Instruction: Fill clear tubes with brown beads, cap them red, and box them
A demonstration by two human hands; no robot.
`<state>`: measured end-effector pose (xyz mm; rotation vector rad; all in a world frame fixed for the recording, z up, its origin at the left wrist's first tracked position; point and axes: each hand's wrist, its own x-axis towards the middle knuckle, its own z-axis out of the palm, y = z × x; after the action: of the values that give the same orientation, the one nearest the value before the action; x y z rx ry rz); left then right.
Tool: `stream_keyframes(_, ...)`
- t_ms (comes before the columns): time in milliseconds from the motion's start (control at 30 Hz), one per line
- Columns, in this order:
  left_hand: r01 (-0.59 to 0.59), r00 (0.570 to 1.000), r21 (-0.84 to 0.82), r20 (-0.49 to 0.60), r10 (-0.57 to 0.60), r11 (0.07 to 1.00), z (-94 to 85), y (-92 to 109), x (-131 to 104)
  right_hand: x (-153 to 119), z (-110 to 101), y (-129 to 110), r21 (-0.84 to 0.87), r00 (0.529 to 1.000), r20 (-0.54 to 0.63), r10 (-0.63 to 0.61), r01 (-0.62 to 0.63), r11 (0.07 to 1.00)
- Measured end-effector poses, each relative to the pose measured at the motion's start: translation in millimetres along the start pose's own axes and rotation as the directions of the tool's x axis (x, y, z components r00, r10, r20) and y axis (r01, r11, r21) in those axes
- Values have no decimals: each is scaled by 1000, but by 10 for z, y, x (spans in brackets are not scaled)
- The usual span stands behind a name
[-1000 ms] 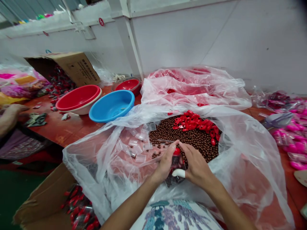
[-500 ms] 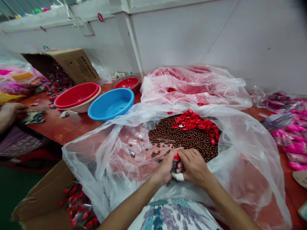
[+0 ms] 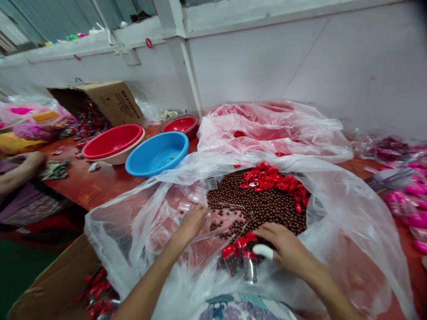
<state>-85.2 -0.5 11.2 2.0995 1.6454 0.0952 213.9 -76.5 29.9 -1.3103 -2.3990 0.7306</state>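
My left hand (image 3: pixel 194 221) is over the left side of the plastic sheet, beside small clear plastic containers (image 3: pixel 184 206); it looks empty, its fingers extended and slightly blurred. My right hand (image 3: pixel 283 245), with a white cover on the thumb, is closed around a red-capped container (image 3: pixel 251 237) just above the sheet. Its dark body is mostly hidden by the fingers. Close below are more red-capped clear containers (image 3: pixel 230 255), some with brown beads inside. Brown beads (image 3: pixel 267 206) lie in a wide heap in front, with loose red caps (image 3: pixel 267 178) on its far side.
A blue basin (image 3: pixel 156 155) and a red basin (image 3: pixel 113 141) stand at the left on the red table (image 3: pixel 76 186). Behind the heap lies a translucent bag (image 3: pixel 273 129) with red pieces. A cardboard box (image 3: pixel 50 275) stands at lower left. Another person's arm (image 3: pixel 25 169) rests at far left.
My hands have parted. The left went left to the clear containers; the right keeps the red-capped container, now lower beside others that have come into sight. The view has tilted up slightly.
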Motion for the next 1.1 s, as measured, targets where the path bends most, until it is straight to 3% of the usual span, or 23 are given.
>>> stream_keyframes(67,-10,999,50,52,7,999,-13,-130,34,101,-44,185,-37,995,-81,63,-66,997)
stream_keyframes(167,15,997,-28,76,-13,999,-14,-150,67,289,-120,473,-171,974,-183,136,-168,971)
stream_keyframes(300,5,1000,-274,14,-1,962,27,12,218,581,-206,659,-347,960,-222,173,-244,906)
stream_keyframes(367,3,999,-429,-41,-23,903,94,109,347,713,-207,682,-402,955,-220,200,-275,873)
stream_keyframes(433,60,998,-583,6,-69,810,193,187,476,801,-173,696,-415,953,-200,229,-294,861)
stream_keyframes(533,159,987,-695,123,-102,701,350,251,603,811,-98,722,-421,950,-160,268,-312,852)
stream_keyframes(700,214,977,-704,169,-132,677,500,302,635,607,-57,772,-407,942,-130,310,-336,849)
stream_keyframes(800,188,982,-694,137,-128,695,532,358,630,485,-82,715,-391,940,-136,313,-341,855)
stream_keyframes(900,168,986,-687,111,-127,707,553,418,630,370,-91,499,-272,972,-121,202,-228,935)
stream_keyframes(1000,182,983,-695,131,-127,696,583,463,621,218,-34,185,-30,1000,-4,27,-27,999)
stream_keyframes(1100,183,983,-706,137,-121,684,623,497,602,60,78,-60,50,995,103,-11,6,999)
